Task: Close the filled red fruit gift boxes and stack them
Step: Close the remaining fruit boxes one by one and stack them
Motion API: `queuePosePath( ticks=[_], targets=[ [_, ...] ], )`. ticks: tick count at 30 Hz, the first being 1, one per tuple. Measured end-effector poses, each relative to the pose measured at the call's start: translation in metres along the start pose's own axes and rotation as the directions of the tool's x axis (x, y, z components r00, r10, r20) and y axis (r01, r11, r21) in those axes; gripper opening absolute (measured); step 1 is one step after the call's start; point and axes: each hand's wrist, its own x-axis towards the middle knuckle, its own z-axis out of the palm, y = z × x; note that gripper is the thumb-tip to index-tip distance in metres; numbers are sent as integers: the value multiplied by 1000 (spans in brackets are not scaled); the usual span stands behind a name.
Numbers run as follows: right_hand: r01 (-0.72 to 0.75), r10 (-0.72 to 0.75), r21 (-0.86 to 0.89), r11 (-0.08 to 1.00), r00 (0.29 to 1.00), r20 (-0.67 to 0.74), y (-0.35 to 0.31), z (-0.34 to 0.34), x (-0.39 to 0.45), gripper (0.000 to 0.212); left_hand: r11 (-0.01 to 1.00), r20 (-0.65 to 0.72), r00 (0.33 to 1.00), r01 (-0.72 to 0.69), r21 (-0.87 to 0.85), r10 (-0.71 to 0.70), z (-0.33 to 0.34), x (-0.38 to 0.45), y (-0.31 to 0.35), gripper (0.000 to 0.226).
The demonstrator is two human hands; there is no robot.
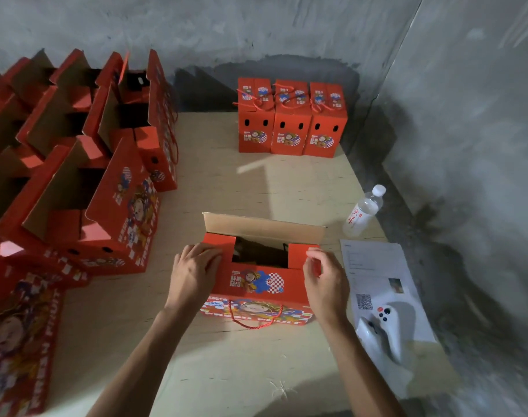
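A red gift box stands on the pale wooden board near its front edge, directly in front of the person. Its far long flap stands upright, showing bare brown cardboard, and the inside of the box is dark. The two short end flaps are folded inward over the opening. The left hand lies flat on the left end flap, fingers straight and together, pressing it down. The right hand has its fingers curled over the edge of the right end flap, pinching it. A red cord handle hangs down the box's near side.

At the far edge of the board, three closed boxes stand side by side in a row, touching one another, their cord handles lying on top. Along the left edge, many open boxes stand packed together with flaps raised.

Near the right edge, a clear water bottle with a white cap stands just beyond a printed sheet of paper. A white game controller rests on the near part of that sheet, beside a printed square code.
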Motion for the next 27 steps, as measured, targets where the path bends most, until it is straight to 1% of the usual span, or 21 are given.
queuePosePath(
  ticks=[2,3,5,6,7,8,9,10,12,13,14,17,18,20,23,25,27],
  targets=[
    [-122,122,-21,992,993,3,-4,-5,8,35,996,9,998,60,-68,-60,0,8,5,18],
    [-149,150,-41,988,988,22,-5,-7,12,47,986,16,994,113,-121,-111,-1,12,7,23],
    [-105,114,-95,990,989,89,-7,-12,22,74,957,46,980,200,-210,-195,-4,17,10,54],
    [-62,80,-130,990,988,134,-8,-15,27,83,953,54,978,209,-220,-202,-5,19,11,72],
    [-20,49,-157,987,982,183,-9,-18,31,88,956,58,980,200,-214,-192,-7,21,11,87],
    [12,27,-168,986,973,229,-10,-21,35,87,959,56,983,185,-213,-177,-7,22,10,95],
    [22,23,-163,986,963,268,-11,-23,39,81,958,48,984,179,-224,-173,-9,24,9,96],
    [13,30,-142,990,956,293,-12,-25,41,70,951,33,983,185,-246,-183,-12,26,9,91],
    [-27,47,-67,997,952,304,-12,-29,42,51,941,-5,979,193,-277,-202,-17,26,4,64],
    [-32,42,-38,999,952,302,-10,-31,40,48,945,-3,982,183,-270,-191,-18,24,1,52],
    [-22,28,-26,999,952,306,-7,-33,36,48,951,24,986,165,-260,-165,-20,20,-2,48],
    [94,-66,-70,993,944,323,7,-33,14,59,973,111,993,74,-217,-51,-18,3,-13,61],
    [121,-93,-67,990,942,321,13,-31,5,62,981,112,993,43,-188,-22,-17,-3,-15,64],
    [98,-87,-20,995,947,309,20,-28,-8,66,988,85,996,18,-152,-5,-14,-11,-17,64],
    [73,-71,2,997,962,265,23,-21,-15,60,992,72,997,21,-123,-12,-13,-10,-13,55],
    [98,-85,-46,994,971,223,23,-17,-11,56,996,101,995,-9,-93,18,-15,-4,-15,50],
    [137,-107,-112,984,965,239,25,-16,-3,54,996,153,987,-32,-86,45,-20,7,-17,48]
  ],
)
